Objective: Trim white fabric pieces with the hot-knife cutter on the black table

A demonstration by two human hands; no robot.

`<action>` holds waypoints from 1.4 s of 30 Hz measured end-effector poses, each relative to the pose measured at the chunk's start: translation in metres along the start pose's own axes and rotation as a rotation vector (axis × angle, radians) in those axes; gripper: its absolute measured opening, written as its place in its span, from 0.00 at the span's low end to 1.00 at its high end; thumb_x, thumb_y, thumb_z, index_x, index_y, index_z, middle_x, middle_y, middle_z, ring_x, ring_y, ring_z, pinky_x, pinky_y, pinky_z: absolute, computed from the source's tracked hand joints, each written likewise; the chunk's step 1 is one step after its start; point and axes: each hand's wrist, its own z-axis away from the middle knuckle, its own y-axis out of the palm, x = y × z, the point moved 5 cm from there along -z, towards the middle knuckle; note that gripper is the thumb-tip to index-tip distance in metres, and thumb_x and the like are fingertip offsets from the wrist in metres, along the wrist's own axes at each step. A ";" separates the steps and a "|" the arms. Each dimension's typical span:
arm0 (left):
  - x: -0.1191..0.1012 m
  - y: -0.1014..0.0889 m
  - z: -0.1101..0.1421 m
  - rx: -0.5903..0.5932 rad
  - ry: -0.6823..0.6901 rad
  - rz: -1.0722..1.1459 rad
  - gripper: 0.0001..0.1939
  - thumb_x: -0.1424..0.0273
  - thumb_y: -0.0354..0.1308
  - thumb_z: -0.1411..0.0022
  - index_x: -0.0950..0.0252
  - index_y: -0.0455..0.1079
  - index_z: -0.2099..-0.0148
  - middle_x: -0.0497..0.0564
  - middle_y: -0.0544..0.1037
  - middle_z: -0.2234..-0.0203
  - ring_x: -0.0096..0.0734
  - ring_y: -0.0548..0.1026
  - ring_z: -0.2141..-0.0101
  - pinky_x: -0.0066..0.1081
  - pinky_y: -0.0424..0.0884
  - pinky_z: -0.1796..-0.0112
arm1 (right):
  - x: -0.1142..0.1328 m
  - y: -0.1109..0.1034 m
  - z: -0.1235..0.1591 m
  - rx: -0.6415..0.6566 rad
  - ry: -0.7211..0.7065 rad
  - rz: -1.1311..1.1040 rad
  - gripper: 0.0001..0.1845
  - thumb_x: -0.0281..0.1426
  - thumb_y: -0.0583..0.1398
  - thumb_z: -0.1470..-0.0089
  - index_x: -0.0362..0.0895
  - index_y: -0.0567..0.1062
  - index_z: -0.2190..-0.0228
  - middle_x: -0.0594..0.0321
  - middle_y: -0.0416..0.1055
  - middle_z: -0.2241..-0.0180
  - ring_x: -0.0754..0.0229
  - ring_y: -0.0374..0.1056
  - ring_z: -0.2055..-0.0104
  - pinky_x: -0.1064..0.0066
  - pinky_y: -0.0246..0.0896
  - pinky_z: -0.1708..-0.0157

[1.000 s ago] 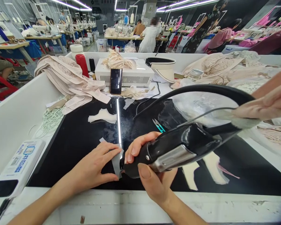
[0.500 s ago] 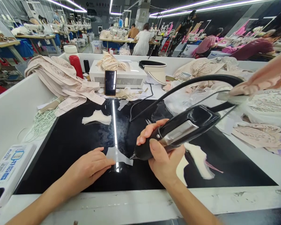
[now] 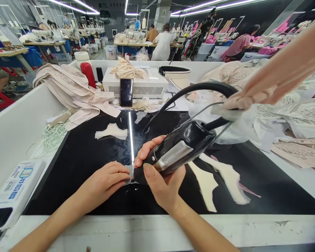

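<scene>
Pinning the pale scrap (image 3: 130, 170) on the black board (image 3: 76, 164), open left hand (image 3: 105, 180) likely stops it sliding; right hand (image 3: 162, 185) is closed round the black tool (image 3: 174, 154), nose (image 3: 140, 175) down at the scrap's edge, probably for control.

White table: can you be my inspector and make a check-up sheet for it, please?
Surface: white table with a shiny black sheet.
Things: black tool, small translucent piece, cream piece; more cream pieces right of the tool.
Clutter: beige fabric heap, green cord, upright phone.
Hands: right hand grips the tool; left hand is at the translucent piece.
Cables: thick black cable arches above the sheet.
Surroundings: another person's hand reaches in; sewing machines beyond.
</scene>
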 end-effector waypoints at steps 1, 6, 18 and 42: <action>0.000 0.000 0.000 0.010 -0.007 0.005 0.13 0.71 0.52 0.27 0.59 0.73 0.46 0.52 0.77 0.51 0.36 0.72 0.48 0.40 0.70 0.44 | 0.000 0.000 0.001 0.002 0.007 0.002 0.19 0.27 0.65 0.48 0.49 0.63 0.59 0.68 0.67 0.69 0.65 0.67 0.72 0.69 0.68 0.71; -0.003 -0.003 -0.002 0.013 -0.013 0.007 0.13 0.72 0.52 0.28 0.58 0.73 0.45 0.52 0.77 0.51 0.35 0.73 0.49 0.39 0.71 0.45 | -0.002 0.000 0.003 -0.020 0.020 -0.017 0.25 0.28 0.68 0.50 0.49 0.62 0.55 0.69 0.67 0.69 0.65 0.67 0.72 0.70 0.69 0.71; -0.006 -0.005 0.000 0.031 -0.037 -0.027 0.12 0.73 0.52 0.29 0.61 0.73 0.47 0.53 0.77 0.54 0.35 0.73 0.50 0.38 0.71 0.46 | 0.000 -0.007 -0.001 0.006 0.020 0.079 0.17 0.25 0.62 0.46 0.48 0.63 0.58 0.68 0.68 0.69 0.64 0.67 0.72 0.68 0.67 0.70; -0.004 0.000 0.003 0.299 -0.101 -0.032 0.28 0.65 0.69 0.42 0.53 0.69 0.40 0.53 0.70 0.40 0.48 0.65 0.38 0.61 0.49 0.36 | 0.005 -0.002 0.017 -0.002 0.048 0.001 0.17 0.39 0.64 0.42 0.50 0.65 0.55 0.67 0.66 0.70 0.63 0.66 0.73 0.64 0.73 0.65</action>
